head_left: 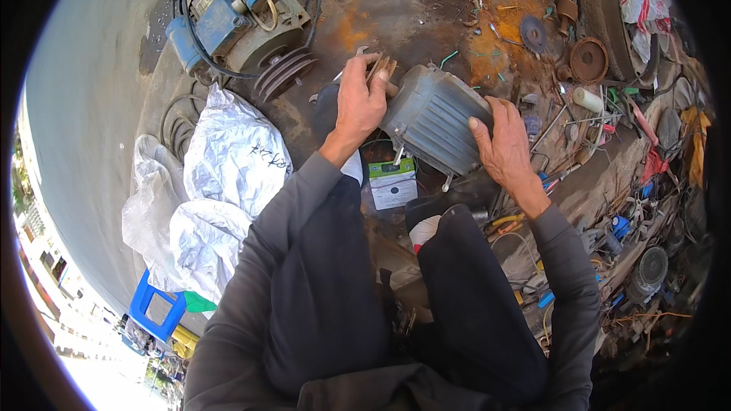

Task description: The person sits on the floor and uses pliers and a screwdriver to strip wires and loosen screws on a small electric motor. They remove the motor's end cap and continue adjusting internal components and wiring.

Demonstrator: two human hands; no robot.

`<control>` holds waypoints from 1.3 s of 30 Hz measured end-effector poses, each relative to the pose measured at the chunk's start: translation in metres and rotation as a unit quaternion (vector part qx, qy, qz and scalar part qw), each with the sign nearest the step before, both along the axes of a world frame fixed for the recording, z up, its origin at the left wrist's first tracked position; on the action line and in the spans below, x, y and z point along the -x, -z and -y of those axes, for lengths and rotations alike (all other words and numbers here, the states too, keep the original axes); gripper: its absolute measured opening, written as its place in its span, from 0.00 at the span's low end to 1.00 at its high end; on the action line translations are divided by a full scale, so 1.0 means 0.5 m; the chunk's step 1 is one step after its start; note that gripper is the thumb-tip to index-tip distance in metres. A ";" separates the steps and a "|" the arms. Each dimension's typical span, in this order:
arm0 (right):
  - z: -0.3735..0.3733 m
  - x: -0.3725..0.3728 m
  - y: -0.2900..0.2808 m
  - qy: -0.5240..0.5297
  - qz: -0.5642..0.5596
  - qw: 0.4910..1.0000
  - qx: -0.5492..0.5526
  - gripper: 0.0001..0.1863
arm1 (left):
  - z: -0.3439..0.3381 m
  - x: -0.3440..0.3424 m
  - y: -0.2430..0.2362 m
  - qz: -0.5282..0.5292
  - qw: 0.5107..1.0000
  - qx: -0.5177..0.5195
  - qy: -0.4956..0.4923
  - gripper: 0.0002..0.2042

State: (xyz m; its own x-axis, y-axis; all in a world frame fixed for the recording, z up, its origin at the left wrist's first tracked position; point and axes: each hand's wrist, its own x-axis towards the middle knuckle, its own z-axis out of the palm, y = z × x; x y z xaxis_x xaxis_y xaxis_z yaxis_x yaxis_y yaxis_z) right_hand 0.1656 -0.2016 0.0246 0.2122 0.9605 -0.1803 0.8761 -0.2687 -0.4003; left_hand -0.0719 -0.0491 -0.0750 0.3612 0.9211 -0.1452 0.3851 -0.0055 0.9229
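Away from the floor's (445, 34) edges, a motor (434, 118) is sitting tilted, left hand (359, 103) gripping its pulley (384, 68), right hand (509, 148) clasping its end; slack fingers would be risking a roll toward the foot (425, 231).

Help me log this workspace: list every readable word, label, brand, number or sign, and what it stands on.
White sack: dark handwriting, not copied out here.
Green-and-white card: print too small to read.
White plastic bag, upper right: red marks, too blurred to tell whether they are letters.
Ribbed grey housing: no lettering discernible.
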 end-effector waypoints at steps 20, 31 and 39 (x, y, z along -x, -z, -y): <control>-0.106 -0.024 0.082 -0.028 0.028 0.998 0.054 0.21 | -0.009 -0.004 0.033 0.067 0.991 -0.103 -0.056 0.13; -0.111 -0.024 0.074 -0.031 -0.023 0.998 0.040 0.22 | -0.006 0.004 0.052 0.070 0.991 -0.104 -0.047 0.14; -0.120 -0.073 0.052 0.157 -0.328 0.931 0.031 0.35 | 0.005 0.009 0.063 0.057 0.997 -0.015 -0.047 0.15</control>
